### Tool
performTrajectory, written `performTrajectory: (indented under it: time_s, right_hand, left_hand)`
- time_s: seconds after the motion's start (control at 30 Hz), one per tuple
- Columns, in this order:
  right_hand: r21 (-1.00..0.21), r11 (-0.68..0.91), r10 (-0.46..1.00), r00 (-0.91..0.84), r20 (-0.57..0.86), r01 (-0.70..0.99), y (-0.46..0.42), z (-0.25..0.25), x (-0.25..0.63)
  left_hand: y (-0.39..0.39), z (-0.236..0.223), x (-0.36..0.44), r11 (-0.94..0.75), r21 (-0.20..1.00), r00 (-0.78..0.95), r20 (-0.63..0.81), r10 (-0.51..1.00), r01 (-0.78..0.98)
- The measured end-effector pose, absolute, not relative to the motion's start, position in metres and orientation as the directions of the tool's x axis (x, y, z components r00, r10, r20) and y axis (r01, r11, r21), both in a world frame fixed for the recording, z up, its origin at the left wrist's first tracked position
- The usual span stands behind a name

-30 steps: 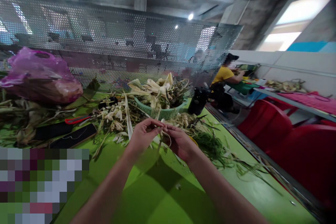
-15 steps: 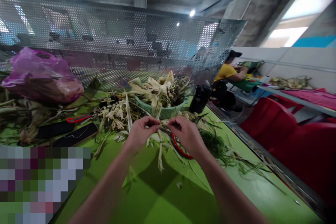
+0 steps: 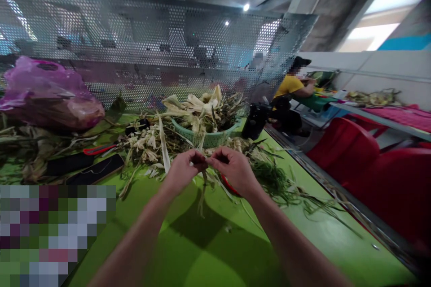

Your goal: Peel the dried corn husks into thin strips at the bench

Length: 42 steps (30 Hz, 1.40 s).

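My left hand (image 3: 184, 169) and my right hand (image 3: 233, 169) meet over the near middle of the green table, thumbs and fingers pinched together. Between their tips is a pale strip of dried husk (image 3: 202, 199), its lower end dangling beneath them. The pinched part is mostly covered by my fingers. Partly behind my right hand lies a red curved handle (image 3: 230, 186). Just beyond my hands stands a green basket (image 3: 215, 140) heaped with dried husks (image 3: 198, 106). Loose pale husk pieces (image 3: 148, 143) are scattered left of it.
Green fibre strands (image 3: 269, 175) lie to the right. A black bottle-like object (image 3: 254, 121) stands by the basket. At left are a purple plastic bag (image 3: 50, 94), a red cutter (image 3: 99, 149) and a dark phone (image 3: 97, 170). A person in yellow (image 3: 291, 87) sits beyond red chairs (image 3: 343, 143).
My hands have come closer together, their fingertips now touching. My right hand has shifted slightly left, and the hanging strip has swung a little left. The view has tilted slightly.
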State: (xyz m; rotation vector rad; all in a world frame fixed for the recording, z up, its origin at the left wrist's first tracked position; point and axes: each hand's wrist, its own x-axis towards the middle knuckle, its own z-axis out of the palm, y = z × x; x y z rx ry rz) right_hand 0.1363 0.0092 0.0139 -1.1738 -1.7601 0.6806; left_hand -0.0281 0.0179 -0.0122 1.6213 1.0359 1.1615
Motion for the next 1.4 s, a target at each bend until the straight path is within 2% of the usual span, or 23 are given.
performTrajectory:
  time_s: [0.13, 0.23, 0.33, 0.4, 0.57, 0.67, 0.77, 0.93, 1.07, 1.27, 1.4]
  right_hand:
    - [-0.843, 0.390, 0.921, -0.165, 0.353, 0.370, 0.005, 0.015, 0.131]
    - [-0.923, 0.339, 0.931, -0.208, 0.301, 0.180, 0.002, 0.023, 0.131]
    - [-0.941, 0.335, 0.933, -0.146, 0.327, 0.033, 0.001, 0.029, 0.135]
    - [-0.925, 0.370, 0.927, -0.110, 0.360, 0.091, 0.004, 0.029, 0.138]
    - [-0.777, 0.490, 0.871, -0.215, 0.441, 0.394, 0.010, 0.019, 0.142]
    - [-0.678, 0.553, 0.829, -0.240, 0.505, 0.484, 0.011, 0.016, 0.141]
    - [-0.638, 0.557, 0.823, -0.253, 0.508, 0.531, 0.010, 0.017, 0.140]
    - [-0.655, 0.536, 0.842, -0.285, 0.458, 0.532, 0.010, 0.017, 0.139]
    - [-0.712, 0.515, 0.857, -0.301, 0.419, 0.477, 0.010, 0.016, 0.139]
    - [-0.829, 0.443, 0.891, -0.267, 0.367, 0.340, 0.013, 0.012, 0.137]
    - [-0.817, 0.437, 0.895, -0.267, 0.356, 0.376, 0.014, 0.009, 0.136]
  left_hand:
    - [0.017, -0.017, -0.025, -0.261, 0.960, 0.246, 0.229, 0.942, 0.104]
    - [0.017, -0.017, -0.024, -0.166, 0.982, 0.262, 0.185, 0.947, -0.093]
    - [0.016, -0.013, -0.024, -0.069, 0.971, 0.239, 0.125, 0.963, -0.230]
    - [0.015, -0.010, -0.026, -0.037, 0.970, 0.220, 0.091, 0.971, -0.240]
    - [0.014, -0.008, -0.029, -0.028, 0.965, 0.245, 0.094, 0.965, -0.262]
    - [0.013, -0.009, -0.029, -0.030, 0.960, 0.244, 0.101, 0.965, -0.278]
    - [0.014, -0.010, -0.028, -0.026, 0.953, 0.238, 0.102, 0.966, -0.300]
    - [0.014, -0.008, -0.027, 0.009, 0.955, 0.217, 0.059, 0.974, -0.298]
    - [0.013, -0.005, -0.026, 0.026, 0.955, 0.182, 0.029, 0.983, -0.294]
    - [0.014, -0.006, -0.029, -0.039, 0.964, 0.155, 0.082, 0.985, -0.263]
    - [0.017, -0.012, -0.029, -0.073, 0.970, 0.152, 0.110, 0.982, -0.231]
